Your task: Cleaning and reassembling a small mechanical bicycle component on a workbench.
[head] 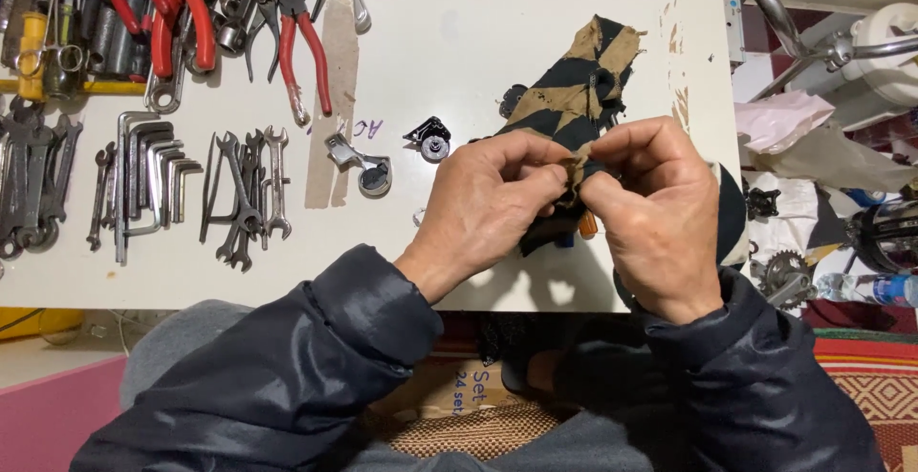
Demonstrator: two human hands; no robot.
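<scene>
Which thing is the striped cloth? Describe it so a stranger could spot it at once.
Start at the white table, tools laid along its left side. Near its right edge, the left hand and right hand pinch the cloth. It is the only soft thing there, in black and tan stripes, among bare metal.

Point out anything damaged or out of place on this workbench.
The white tabletop is worn: brown chipped patches near its right edge and a strip of tape stuck down its middle. The black-and-tan cloth that both hands, left hand and right hand, pinch looks frayed. The wrenches lie in orderly rows.
</scene>
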